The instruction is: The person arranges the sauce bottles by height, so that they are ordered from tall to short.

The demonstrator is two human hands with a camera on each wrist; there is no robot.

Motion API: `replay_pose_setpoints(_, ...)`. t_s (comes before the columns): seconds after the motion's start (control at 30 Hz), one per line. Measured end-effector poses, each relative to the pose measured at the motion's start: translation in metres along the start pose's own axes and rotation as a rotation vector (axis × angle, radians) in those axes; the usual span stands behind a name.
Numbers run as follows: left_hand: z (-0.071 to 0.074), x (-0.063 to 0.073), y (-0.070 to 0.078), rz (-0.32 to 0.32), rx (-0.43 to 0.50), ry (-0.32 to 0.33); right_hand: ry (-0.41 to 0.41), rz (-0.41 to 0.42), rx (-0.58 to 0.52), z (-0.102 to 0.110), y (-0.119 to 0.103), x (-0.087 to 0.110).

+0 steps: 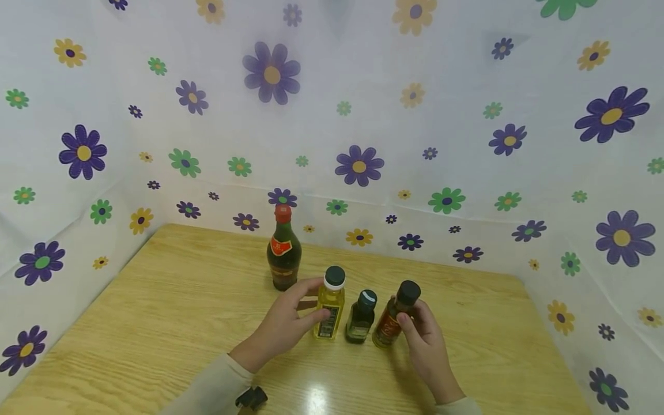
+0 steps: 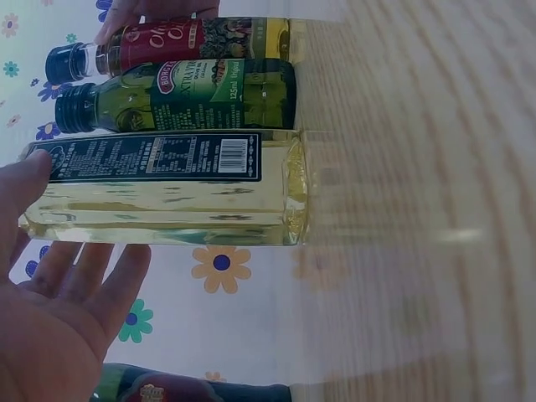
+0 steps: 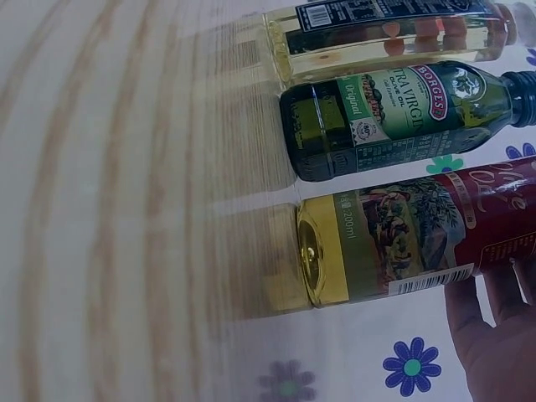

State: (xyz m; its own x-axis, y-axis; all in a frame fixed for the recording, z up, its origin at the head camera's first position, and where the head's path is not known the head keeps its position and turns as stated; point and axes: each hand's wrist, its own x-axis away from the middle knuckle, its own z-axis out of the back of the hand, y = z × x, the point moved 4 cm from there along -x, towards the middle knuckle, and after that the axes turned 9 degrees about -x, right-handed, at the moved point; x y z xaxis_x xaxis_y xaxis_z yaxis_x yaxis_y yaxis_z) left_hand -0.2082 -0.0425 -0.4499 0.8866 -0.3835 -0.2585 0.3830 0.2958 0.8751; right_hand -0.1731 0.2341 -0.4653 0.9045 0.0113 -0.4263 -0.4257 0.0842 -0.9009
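Observation:
My left hand (image 1: 287,320) holds a clear, square-sided bottle of yellow oil (image 1: 331,305) with a dark green cap, thumb on its dark label and fingers around the far side. Its label (image 2: 155,157) carries a barcode in the left wrist view. My right hand (image 1: 426,343) grips a round olive oil bottle (image 1: 390,323) with a black cap and red label, thumb in front and fingers behind. Between them a small dark green Borges olive oil bottle (image 1: 360,320) stands upright, touched by neither hand. All three bases are at the tabletop.
A taller dark bottle (image 1: 284,259) with a red cap stands behind my left hand on the wooden table (image 1: 171,311). White flowered cloth (image 1: 321,127) hangs along the back and both sides. Something small and black (image 1: 251,397) shows by my left sleeve.

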Motion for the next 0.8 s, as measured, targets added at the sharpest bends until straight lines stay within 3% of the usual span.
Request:
replay_pose_setpoints(0.3, -0.007, -0.001, 0.002, -0.062, -0.081, 0.021, 0.006, -0.012, 0.021, 0.004, -0.002, 0.002)
replay_pose_setpoints(0.53, -0.010, -0.001, 0.005, -0.108, -0.093, 0.021, 0.026, -0.017, 0.015, 0.006, -0.002, 0.003)
replay_pose_setpoints(0.8, 0.001, 0.001, 0.003, -0.082, -0.120, 0.128, 0.016, -0.015, 0.018, 0.001, -0.001, -0.001)
